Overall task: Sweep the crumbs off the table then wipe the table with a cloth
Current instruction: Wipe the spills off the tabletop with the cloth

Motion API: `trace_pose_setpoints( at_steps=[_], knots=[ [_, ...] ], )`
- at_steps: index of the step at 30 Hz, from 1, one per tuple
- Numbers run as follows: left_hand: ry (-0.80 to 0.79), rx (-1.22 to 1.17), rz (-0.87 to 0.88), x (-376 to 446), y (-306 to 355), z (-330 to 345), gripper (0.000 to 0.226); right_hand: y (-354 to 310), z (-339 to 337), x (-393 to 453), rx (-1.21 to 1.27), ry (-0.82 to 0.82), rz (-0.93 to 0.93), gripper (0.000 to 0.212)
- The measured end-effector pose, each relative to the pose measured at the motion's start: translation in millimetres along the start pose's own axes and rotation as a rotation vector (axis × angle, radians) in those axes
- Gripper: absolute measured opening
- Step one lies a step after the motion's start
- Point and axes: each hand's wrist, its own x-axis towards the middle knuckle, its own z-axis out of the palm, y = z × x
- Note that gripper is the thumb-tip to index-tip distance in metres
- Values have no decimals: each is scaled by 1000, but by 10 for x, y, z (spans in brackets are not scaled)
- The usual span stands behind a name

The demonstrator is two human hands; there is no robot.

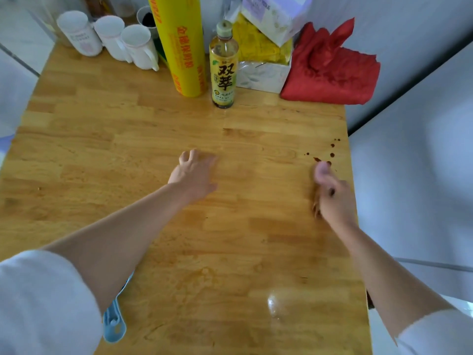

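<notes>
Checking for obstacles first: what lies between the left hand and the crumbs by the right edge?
In the head view, only bare table lies between the left hand and the crumbs; the right hand sits just below them.

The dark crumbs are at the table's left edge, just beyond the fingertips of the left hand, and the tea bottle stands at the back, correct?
Not quite. The head view shows the crumbs at the table's right edge, just beyond the right hand, not the left hand, which rests mid-table. The tea bottle does stand at the back.
</notes>
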Motion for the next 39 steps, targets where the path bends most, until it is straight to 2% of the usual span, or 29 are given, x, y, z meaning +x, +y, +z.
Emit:
trace_pose_setpoints(
  at_steps=[1, 2, 3, 5, 7, 8, 9, 11, 12, 14, 16, 17, 19, 20, 23, 24, 25, 26, 27, 29, 30, 31, 32, 35, 36, 37, 38, 39],
  knots=[
    [28, 3, 30, 58, 72, 12, 78, 13, -4, 60, 33, 154, 225, 39],
    [64, 6, 48, 121, 139, 18, 79, -61, 67, 44, 20, 249, 318, 38],
    [101, 3, 54, 196, 214, 22, 79, -158, 196, -18, -16, 269, 262, 41],
    [160, -55, 14, 336, 354, 6, 79, -380, 485, -261, -12, 108, -124, 43],
    [166, -95, -53, 472, 486, -47, 85, -388, 638, -512, -81, -272, -571, 39],
    [148, -70, -66, 536, 551, -78, 88, -274, 617, -545, -129, -412, -720, 36],
    [119, -39, -68, 585, 594, -108, 90, -126, 511, -464, -142, -462, -779, 34],
    [33, -7, -73, 656, 636, -176, 93, 143, 217, -154, -109, -406, -669, 33],
    [-14, 10, -81, 682, 651, -209, 93, 273, 79, 43, -82, -304, -556, 34],
    [-84, 45, -106, 735, 731, -286, 93, 435, -146, 476, -83, -31, -197, 37],
    [-139, 79, -128, 758, 856, -378, 96, 383, -183, 796, -51, 145, 173, 39],
    [-163, 102, -135, 765, 912, -425, 98, 278, -122, 885, -13, 191, 221, 42],
    [-196, 107, -147, 780, 981, -493, 102, -41, 116, 898, 72, 159, 68, 40],
    [-199, 94, -154, 779, 992, -507, 103, -214, 254, 800, 86, 59, -95, 41],
    [-181, 69, -150, 779, 970, -513, 102, -309, 488, 374, -42, -403, -612, 36],
    [-175, 67, -145, 780, 954, -509, 102, -182, 408, 344, -82, -490, -722, 34],
    [-173, 72, -137, 790, 950, -507, 102, 1, 286, 422, -79, -467, -740, 32],
    [-174, 80, -129, 800, 948, -507, 103, 153, 159, 533, -63, -348, -649, 33],
    [-175, 85, -126, 812, 940, -509, 103, 249, 40, 672, -48, -177, -444, 35],
    [-179, 89, -141, 827, 923, -507, 105, 228, -46, 921, 44, 157, 78, 44],
    [-180, 98, -147, 838, 926, -513, 106, 90, 35, 972, 68, 229, 166, 46],
    [-182, 105, -148, 846, 936, -515, 106, -135, 143, 964, 40, 214, 134, 44],
    [-183, 107, -146, 852, 947, -518, 106, -342, 292, 915, -29, 124, -14, 42],
    [-177, 113, -146, 849, 945, -521, 108, -536, 589, 740, -167, -393, -622, 31],
    [-175, 123, -147, 853, 942, -522, 108, -461, 538, 753, -182, -524, -728, 30],
    [-177, 125, -147, 856, 939, -518, 108, -348, 435, 811, -174, -560, -766, 31],
    [-185, 121, -146, 860, 939, -511, 107, -211, 303, 896, -167, -520, -751, 34],
    [-191, 118, -147, 869, 936, -509, 106, -85, 155, 1024, -160, -416, -658, 36]
  ],
)
